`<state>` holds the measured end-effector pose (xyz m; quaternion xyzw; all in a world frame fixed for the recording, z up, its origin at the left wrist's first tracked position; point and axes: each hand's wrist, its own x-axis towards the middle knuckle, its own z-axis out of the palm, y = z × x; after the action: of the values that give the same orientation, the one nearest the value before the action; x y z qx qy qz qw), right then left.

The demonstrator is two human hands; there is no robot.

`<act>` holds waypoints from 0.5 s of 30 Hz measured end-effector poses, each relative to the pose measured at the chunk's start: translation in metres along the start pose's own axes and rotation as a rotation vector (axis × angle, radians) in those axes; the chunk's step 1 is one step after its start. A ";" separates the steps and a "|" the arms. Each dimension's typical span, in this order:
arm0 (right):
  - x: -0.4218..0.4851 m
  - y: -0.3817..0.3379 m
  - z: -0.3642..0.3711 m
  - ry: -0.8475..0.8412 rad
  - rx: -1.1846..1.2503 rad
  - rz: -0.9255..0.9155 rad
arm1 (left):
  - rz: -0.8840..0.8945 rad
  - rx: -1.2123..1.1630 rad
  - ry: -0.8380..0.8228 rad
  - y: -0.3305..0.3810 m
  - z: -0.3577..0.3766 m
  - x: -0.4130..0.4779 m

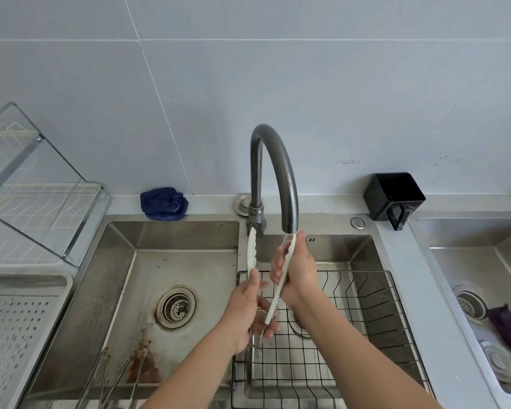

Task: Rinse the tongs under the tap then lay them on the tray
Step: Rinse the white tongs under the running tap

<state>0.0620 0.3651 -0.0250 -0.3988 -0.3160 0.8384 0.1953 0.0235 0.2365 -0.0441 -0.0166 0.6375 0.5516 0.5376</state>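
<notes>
Head view: both hands' fingers grip the spread white tongs (281, 278) beneath the tap (289, 202), above the sink.

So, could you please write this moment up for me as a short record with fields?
tongs: white tongs, spread open, tips up under the spout
left hand: left hand grips the left arm of the tongs
right hand: right hand wraps the right arm of the tongs
tap: dark curved tap, thin stream running onto the right tip
below: black wire rack in the right basin
tray: perforated metal tray at far left, holds no tongs yet
</notes>
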 end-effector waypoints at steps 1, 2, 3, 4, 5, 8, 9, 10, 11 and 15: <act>0.000 -0.002 0.000 -0.021 0.057 0.047 | 0.012 0.011 0.030 0.000 0.002 0.000; -0.001 -0.005 0.000 -0.083 0.128 0.081 | 0.006 0.016 0.048 0.001 0.004 0.000; -0.003 -0.007 0.000 -0.175 0.198 0.101 | -0.011 0.023 0.058 0.002 0.004 0.000; -0.005 -0.009 0.000 -0.279 0.248 0.110 | -0.034 0.040 0.065 0.003 0.002 0.001; -0.007 -0.011 0.001 -0.359 0.252 0.096 | -0.055 0.061 0.068 0.003 0.001 0.002; -0.011 -0.012 0.009 -0.353 0.134 0.010 | -0.096 0.092 0.049 0.000 0.002 0.001; -0.010 -0.012 0.013 -0.296 0.068 0.009 | -0.103 0.088 0.041 -0.002 0.006 0.000; -0.009 -0.013 0.016 -0.236 -0.006 0.027 | -0.106 0.082 0.037 -0.003 0.010 0.000; -0.007 -0.015 0.019 -0.197 -0.069 0.055 | -0.106 0.078 0.039 -0.004 0.013 0.000; -0.011 -0.020 0.018 -0.320 -0.045 0.086 | -0.102 0.083 0.057 -0.002 0.009 0.001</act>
<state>0.0561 0.3664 0.0031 -0.2779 -0.3446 0.8914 0.0975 0.0301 0.2427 -0.0450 -0.0422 0.6732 0.4960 0.5469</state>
